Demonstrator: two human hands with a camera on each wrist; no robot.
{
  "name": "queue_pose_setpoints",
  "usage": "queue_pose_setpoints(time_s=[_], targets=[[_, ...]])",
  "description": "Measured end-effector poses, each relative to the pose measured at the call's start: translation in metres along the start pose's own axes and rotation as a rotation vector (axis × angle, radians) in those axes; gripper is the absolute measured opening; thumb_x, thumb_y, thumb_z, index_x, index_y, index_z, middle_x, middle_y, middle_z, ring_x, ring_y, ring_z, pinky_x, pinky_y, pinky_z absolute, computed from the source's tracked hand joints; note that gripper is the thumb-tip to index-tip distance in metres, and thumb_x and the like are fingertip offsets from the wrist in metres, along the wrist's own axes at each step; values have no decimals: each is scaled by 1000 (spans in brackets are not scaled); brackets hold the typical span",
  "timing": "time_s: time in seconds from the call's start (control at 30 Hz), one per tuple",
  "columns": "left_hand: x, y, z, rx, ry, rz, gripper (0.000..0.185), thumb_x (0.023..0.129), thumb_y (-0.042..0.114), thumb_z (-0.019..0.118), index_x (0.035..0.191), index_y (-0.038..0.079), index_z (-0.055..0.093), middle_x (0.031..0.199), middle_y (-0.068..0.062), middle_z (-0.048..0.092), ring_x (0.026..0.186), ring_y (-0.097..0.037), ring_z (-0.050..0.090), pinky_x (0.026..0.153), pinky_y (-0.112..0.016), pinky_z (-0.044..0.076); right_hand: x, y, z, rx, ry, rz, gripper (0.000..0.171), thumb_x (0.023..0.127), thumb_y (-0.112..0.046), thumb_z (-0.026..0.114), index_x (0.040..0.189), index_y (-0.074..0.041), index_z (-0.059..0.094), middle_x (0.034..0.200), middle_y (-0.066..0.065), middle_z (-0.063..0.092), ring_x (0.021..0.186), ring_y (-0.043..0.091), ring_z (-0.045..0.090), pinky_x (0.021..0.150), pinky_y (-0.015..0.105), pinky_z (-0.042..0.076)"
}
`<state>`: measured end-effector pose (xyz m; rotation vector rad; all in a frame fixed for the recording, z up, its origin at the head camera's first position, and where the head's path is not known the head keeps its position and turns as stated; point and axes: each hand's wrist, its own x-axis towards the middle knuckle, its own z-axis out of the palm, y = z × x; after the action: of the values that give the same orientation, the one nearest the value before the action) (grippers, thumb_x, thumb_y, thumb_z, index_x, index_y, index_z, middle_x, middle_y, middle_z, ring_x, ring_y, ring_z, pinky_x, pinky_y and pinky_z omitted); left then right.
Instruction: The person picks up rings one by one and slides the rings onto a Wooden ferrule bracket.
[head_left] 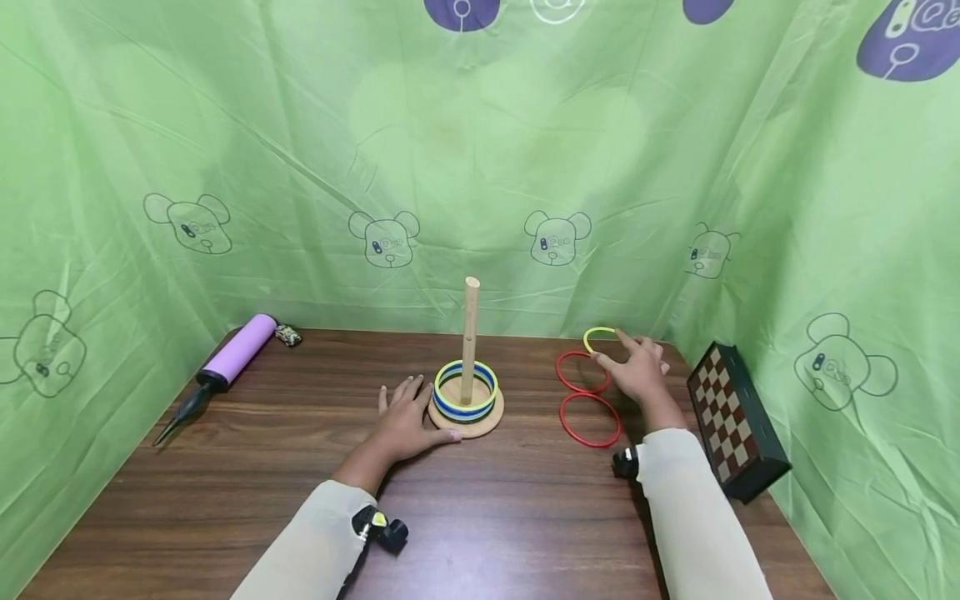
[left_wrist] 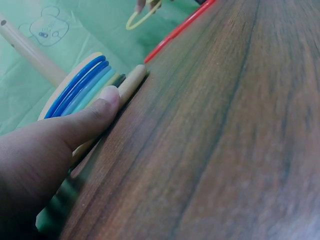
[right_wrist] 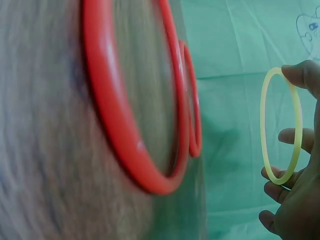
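Observation:
A round wooden base point(head_left: 480, 430) with an upright wooden peg point(head_left: 469, 333) stands mid-table. Several rings point(head_left: 465, 410) in blue, yellow and dark tones are stacked around the peg. My left hand point(head_left: 405, 425) rests at the base's left side, fingers spread and thumb along its front edge; in the left wrist view the thumb point(left_wrist: 102, 107) touches the base. At the right, my right hand point(head_left: 641, 371) holds a yellow ring point(right_wrist: 263, 115) between thumb and fingers, raised off the table in the right wrist view. Two red rings point(head_left: 590, 444) lie flat beside that hand, one behind the other.
A checkered board box point(head_left: 738, 425) leans on its side at the right edge. On the far left lie a purple hand pump point(head_left: 240, 350) with a black nozzle and a small patterned packet point(head_left: 288, 335). Green cloth point(head_left: 465, 167) walls in the wooden table point(head_left: 480, 517).

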<state>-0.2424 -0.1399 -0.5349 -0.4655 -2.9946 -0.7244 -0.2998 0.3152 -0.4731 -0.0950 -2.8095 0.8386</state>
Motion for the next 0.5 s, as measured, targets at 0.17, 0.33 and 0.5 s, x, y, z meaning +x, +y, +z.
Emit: queue_pose_setpoints(time_s=[0.17, 0.33, 0.5], targets=[[0, 0, 0, -5, 1, 2, 121, 79, 85, 77, 166, 6, 46, 176, -24, 34, 168, -45, 25, 129, -82, 5, -2, -14, 1, 0, 25, -38, 91, 100, -66, 67, 170, -13, 41, 163, 36, 36, 152, 56, 27, 114, 78, 21], [0, 0, 0, -12, 1, -1, 121, 79, 85, 78, 166, 6, 46, 177, -24, 34, 168, -45, 24, 130, -81, 4, -6, -30, 1, 43, 35, -72, 87, 100, -60, 70, 169, -13, 43, 162, 35, 37, 152, 53, 27, 115, 78, 19], [0, 0, 1, -9, -1, -3, 122, 79, 85, 77, 166, 6, 46, 177, -24, 34, 168, -45, 24, 130, -81, 4, -9, -47, 0, 84, 57, -131, 84, 100, -52, 75, 167, -12, 46, 159, 32, 40, 151, 51, 28, 115, 75, 20]])
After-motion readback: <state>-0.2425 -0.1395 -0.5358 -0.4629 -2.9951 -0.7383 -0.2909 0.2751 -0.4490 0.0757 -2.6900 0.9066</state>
